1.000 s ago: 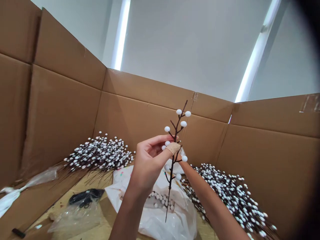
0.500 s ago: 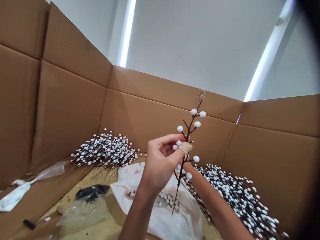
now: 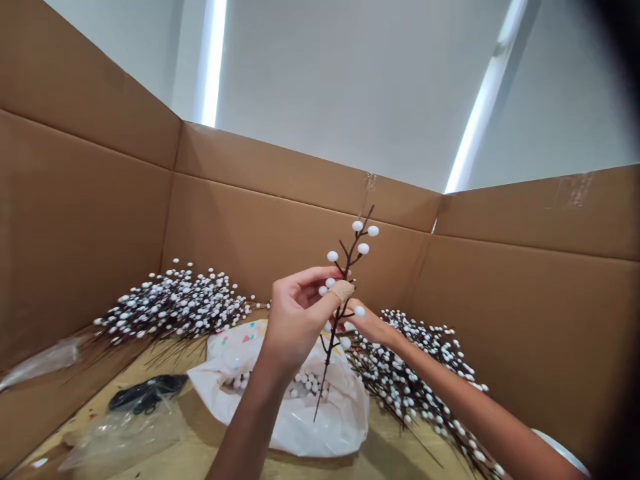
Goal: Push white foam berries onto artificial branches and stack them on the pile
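My left hand [image 3: 300, 313], with a tan covering on its thumb, pinches a dark brown branch [image 3: 333, 340] near its middle. White berries [image 3: 363, 249] sit on the short twigs, and some twigs have bare tips. Behind the branch's lower half is my right hand [image 3: 367, 323], its fingers bent close to the stem and partly hidden; what they hold cannot be made out. Below the hands, a white plastic bag [image 3: 320, 433] lies open with loose white berries [image 3: 306, 384] inside.
Berry branches are piled at the left [image 3: 175, 303] and at the right [image 3: 415, 373]. A clear plastic bag [image 3: 125, 433] and a black item [image 3: 147, 392] lie at the lower left. Cardboard walls [image 3: 280, 240] surround the work surface.
The view has turned to the right, so most things appear further left. My right hand now shows more beside the stem. My left hand keeps its pinch on the branch.
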`<state>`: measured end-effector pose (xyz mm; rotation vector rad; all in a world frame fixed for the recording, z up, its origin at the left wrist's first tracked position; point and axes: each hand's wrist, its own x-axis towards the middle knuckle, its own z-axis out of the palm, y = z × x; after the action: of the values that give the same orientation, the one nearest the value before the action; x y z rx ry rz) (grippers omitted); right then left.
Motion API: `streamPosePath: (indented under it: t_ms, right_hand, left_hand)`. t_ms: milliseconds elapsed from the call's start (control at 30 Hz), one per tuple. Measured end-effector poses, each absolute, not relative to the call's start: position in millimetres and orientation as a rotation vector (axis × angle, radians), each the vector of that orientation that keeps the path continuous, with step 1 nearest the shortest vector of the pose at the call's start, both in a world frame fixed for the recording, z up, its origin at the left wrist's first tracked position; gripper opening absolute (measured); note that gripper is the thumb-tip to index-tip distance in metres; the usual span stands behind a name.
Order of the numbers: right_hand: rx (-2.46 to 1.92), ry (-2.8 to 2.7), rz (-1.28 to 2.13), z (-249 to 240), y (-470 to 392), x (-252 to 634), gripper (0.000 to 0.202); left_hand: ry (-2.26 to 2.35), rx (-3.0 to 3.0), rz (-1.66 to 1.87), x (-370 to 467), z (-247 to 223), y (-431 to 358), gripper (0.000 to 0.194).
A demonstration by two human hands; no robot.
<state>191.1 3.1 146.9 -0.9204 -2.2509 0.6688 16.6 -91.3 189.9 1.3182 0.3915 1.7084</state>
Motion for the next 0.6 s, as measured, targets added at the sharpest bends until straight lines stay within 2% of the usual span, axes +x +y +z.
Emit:
streamPosePath:
  t_ms: [100, 267, 433, 600]
  right_hand:
    - [-0.895, -2.167, 0.807, 142.1, -34.8, 210.6, 0.038]
    - [-0.741, -1.748, 1.149, 145.8, -94.2, 227.0, 0.029]
    - [-0.533, -1.583, 1.151, 151.6, -121.0, 228.8, 0.024]
    - [-0.38, -1.528, 1.153, 149.8, -125.2, 226.1, 0.032]
  left_hand:
    - [0.37, 1.354, 1.713, 23.8, 189.2, -94.4, 0.012]
    - [0.303, 1.399, 1.545, 43.3, 188.3, -104.6, 0.011]
    - [0.252, 1.366, 1.365, 60.7, 188.3, -118.5, 0.01]
    - [0.292, 1.344, 1.329, 58.9, 191.6, -125.9, 0.012]
